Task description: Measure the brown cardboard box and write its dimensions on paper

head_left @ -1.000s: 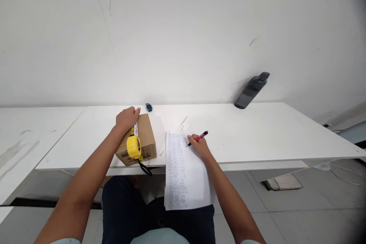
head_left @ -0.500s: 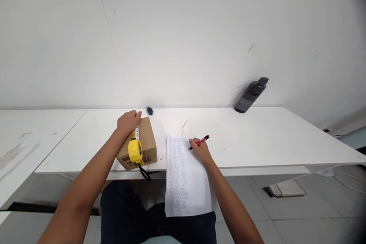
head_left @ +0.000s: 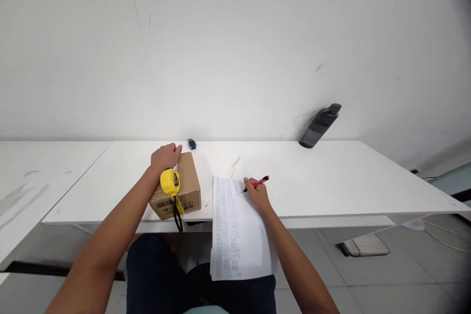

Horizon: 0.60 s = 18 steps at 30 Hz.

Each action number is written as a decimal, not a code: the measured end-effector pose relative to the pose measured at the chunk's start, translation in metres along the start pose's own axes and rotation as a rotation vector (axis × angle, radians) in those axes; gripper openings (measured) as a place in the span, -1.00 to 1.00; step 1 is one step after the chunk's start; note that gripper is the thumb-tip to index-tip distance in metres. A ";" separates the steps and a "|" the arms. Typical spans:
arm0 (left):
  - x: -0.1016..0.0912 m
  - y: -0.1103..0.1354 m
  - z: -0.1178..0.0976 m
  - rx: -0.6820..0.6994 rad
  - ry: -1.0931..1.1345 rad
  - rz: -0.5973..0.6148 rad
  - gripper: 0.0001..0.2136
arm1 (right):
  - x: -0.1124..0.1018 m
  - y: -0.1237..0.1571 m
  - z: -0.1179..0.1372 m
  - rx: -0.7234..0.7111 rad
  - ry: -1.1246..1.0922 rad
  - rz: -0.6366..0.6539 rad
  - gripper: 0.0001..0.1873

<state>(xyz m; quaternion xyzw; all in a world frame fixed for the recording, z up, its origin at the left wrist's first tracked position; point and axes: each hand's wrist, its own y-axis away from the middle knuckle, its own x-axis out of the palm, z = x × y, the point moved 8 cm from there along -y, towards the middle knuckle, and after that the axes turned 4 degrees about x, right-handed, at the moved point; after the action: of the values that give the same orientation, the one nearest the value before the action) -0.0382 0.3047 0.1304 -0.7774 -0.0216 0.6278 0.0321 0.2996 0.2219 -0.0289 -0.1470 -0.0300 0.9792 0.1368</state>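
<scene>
My left hand [head_left: 165, 156] is closed over the far top edge of a small cardboard box [head_left: 187, 189] near the front of the white table [head_left: 316, 181]. A yellow tape measure [head_left: 169, 181] rests on the box just below that hand, its black strap [head_left: 178, 218] hanging over the box front. The fingers seem to pinch the tape's end, though I cannot be sure. My right hand [head_left: 257, 193] grips a red pen [head_left: 256, 183], tip on a sheet of paper [head_left: 235, 225] covered in writing. The sheet overhangs the table edge onto my lap.
A dark bottle [head_left: 318, 126] leans against the wall at the back right of the table. A small dark blue object [head_left: 191, 144] lies by the wall behind the box. A second white table [head_left: 37, 176] adjoins on the left. A flat grey item [head_left: 364, 245] lies on the floor.
The tape measure has slid up the box toward my left hand as the exposed tape shortened. The right hand and pen have hardly moved on the sheet.
</scene>
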 end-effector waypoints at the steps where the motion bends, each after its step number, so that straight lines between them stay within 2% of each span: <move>1: 0.000 0.000 0.000 0.000 -0.001 -0.001 -0.54 | 0.000 0.000 0.001 0.002 -0.001 -0.004 -0.49; 14: -0.001 -0.001 0.001 0.019 0.028 -0.012 -0.56 | 0.002 0.001 0.006 -0.032 0.007 0.038 -0.46; 18: 0.001 -0.003 0.002 0.032 0.047 0.006 -0.56 | -0.006 0.005 0.009 -0.053 0.028 -0.035 -0.49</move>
<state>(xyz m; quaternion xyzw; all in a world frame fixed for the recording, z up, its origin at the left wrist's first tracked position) -0.0398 0.3076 0.1292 -0.7915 -0.0082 0.6096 0.0431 0.3009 0.2157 -0.0192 -0.1639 -0.0564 0.9733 0.1505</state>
